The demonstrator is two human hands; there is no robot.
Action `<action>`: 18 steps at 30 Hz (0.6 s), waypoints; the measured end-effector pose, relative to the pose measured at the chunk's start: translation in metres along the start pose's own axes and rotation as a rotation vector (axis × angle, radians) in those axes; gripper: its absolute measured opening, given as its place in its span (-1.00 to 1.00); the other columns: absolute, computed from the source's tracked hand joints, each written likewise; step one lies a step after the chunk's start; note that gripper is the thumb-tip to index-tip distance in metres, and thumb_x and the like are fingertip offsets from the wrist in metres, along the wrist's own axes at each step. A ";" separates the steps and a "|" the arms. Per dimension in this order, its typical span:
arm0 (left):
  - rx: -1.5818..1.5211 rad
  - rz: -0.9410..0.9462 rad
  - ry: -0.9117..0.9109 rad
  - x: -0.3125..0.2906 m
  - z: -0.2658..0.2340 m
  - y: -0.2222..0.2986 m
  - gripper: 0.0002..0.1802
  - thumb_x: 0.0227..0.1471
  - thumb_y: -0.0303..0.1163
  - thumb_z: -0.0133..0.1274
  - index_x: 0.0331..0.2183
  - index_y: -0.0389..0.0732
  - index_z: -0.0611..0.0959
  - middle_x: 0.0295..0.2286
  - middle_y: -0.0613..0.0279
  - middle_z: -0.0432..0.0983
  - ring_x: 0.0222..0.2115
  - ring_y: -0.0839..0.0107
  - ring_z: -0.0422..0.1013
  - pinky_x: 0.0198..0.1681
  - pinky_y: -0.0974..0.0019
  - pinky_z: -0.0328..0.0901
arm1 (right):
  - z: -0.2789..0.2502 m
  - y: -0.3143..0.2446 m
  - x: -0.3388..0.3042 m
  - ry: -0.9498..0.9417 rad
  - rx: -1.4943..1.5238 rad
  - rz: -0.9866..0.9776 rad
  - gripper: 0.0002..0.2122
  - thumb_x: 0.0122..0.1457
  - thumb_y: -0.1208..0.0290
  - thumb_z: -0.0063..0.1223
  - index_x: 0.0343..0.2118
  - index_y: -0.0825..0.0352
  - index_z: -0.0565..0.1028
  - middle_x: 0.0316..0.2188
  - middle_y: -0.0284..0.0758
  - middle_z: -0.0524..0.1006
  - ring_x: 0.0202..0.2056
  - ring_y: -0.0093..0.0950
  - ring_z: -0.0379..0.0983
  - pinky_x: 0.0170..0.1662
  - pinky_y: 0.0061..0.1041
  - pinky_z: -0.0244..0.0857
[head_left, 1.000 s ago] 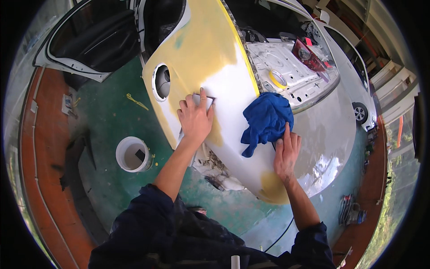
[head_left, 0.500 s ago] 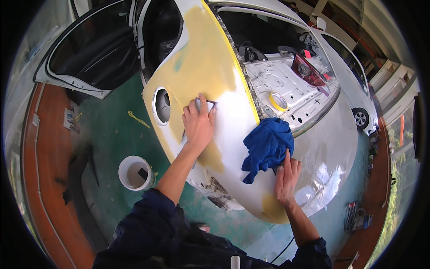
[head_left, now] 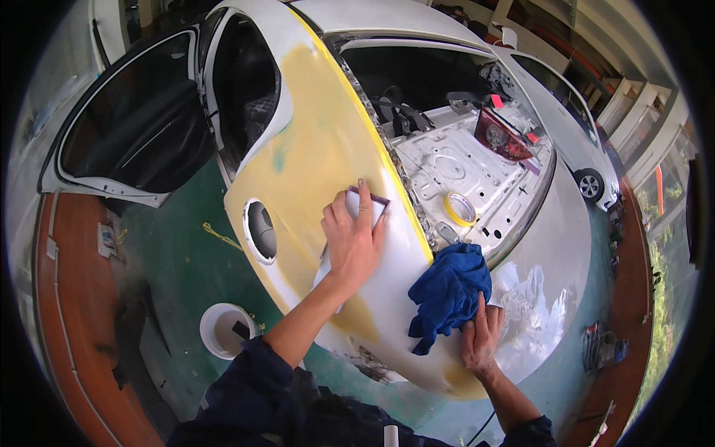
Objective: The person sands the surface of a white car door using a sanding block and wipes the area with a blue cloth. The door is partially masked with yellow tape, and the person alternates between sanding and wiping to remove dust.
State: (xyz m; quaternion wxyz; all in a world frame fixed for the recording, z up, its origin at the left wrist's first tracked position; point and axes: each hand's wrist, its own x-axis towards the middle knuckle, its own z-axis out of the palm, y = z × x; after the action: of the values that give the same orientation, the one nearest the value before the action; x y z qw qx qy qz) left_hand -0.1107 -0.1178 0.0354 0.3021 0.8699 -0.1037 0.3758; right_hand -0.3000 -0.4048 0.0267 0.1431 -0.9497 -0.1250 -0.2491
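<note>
Head: patchy panel [head_left: 328, 160], green floor [head_left: 179, 261]

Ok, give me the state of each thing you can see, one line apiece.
Left hand: holding the pad on the panel
Right hand: resting on the car, touching the cloth
Cloth: blue, crumpled
Panel: patchy, yellow and white
Door: open
Tape roll: lying flat
Tail light: lying on white metal
Bucket: upright, no lid
</note>
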 end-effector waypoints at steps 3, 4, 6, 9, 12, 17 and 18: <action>0.005 0.007 0.019 0.058 0.001 -0.035 -0.26 0.25 -0.27 0.18 0.36 -0.30 0.37 0.16 -0.35 0.20 0.10 -0.25 0.18 0.18 -0.24 0.14 | -0.002 -0.004 0.004 -0.007 0.002 -0.019 -0.36 0.10 0.55 0.01 0.32 0.60 0.31 -0.17 -0.03 0.39 -0.15 -0.05 0.28 0.06 -0.04 0.17; 0.000 0.001 0.034 0.080 0.003 -0.047 -0.26 0.25 -0.27 0.18 0.36 -0.29 0.37 0.15 -0.34 0.21 0.09 -0.24 0.19 0.17 -0.24 0.15 | -0.004 -0.006 0.004 -0.013 -0.003 -0.018 -0.36 0.10 0.55 0.00 0.32 0.60 0.31 -0.18 -0.03 0.39 -0.15 -0.05 0.28 0.05 -0.04 0.17; 0.029 -0.062 0.081 0.114 0.003 -0.056 -0.27 0.24 -0.26 0.19 0.35 -0.26 0.39 0.14 -0.32 0.22 0.07 -0.23 0.20 0.15 -0.24 0.16 | -0.002 -0.007 0.005 -0.029 0.013 -0.003 -0.36 0.10 0.55 0.00 0.32 0.60 0.30 -0.18 -0.03 0.39 -0.15 -0.05 0.28 0.05 -0.04 0.17; 0.058 -0.004 0.056 0.106 0.008 -0.038 -0.26 0.20 -0.23 0.23 0.33 -0.20 0.43 0.13 -0.29 0.23 0.05 -0.21 0.21 0.12 -0.26 0.17 | 0.001 -0.009 0.008 -0.016 -0.007 0.017 -0.36 0.11 0.55 0.00 0.32 0.60 0.30 -0.18 -0.02 0.39 -0.15 -0.05 0.29 0.05 -0.03 0.17; 0.083 0.213 -0.038 0.045 0.003 -0.004 -0.24 0.15 -0.20 0.27 0.32 -0.16 0.46 0.13 -0.26 0.25 0.03 -0.21 0.23 0.09 -0.24 0.18 | 0.002 -0.006 0.006 -0.012 -0.032 0.027 -0.37 0.12 0.55 0.00 0.32 0.58 0.31 -0.17 -0.02 0.40 -0.14 -0.05 0.29 0.05 -0.03 0.18; 0.131 0.227 -0.074 0.134 -0.011 -0.032 -0.31 0.18 -0.26 0.23 0.31 -0.11 0.48 0.12 -0.20 0.28 0.00 -0.15 0.26 0.00 -0.13 0.23 | -0.006 -0.012 0.007 -0.035 -0.035 0.043 -0.41 0.15 0.56 -0.05 0.29 0.60 0.33 -0.16 0.02 0.41 -0.12 -0.04 0.31 0.07 -0.04 0.21; 0.174 0.221 -0.064 0.150 -0.010 -0.038 -0.32 0.18 -0.27 0.23 0.31 -0.11 0.48 0.11 -0.21 0.28 0.00 -0.14 0.26 -0.01 -0.12 0.23 | -0.006 -0.012 0.008 -0.038 -0.036 0.049 -0.42 0.15 0.56 -0.07 0.29 0.61 0.34 -0.15 0.03 0.41 -0.12 -0.03 0.32 0.08 -0.04 0.22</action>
State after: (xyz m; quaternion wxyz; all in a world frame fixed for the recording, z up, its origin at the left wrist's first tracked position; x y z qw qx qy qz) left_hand 0.0036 -0.0748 0.1316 0.1792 0.8876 -0.1754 0.3864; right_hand -0.3002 -0.3946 0.0384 0.1297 -0.9594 -0.0999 -0.2298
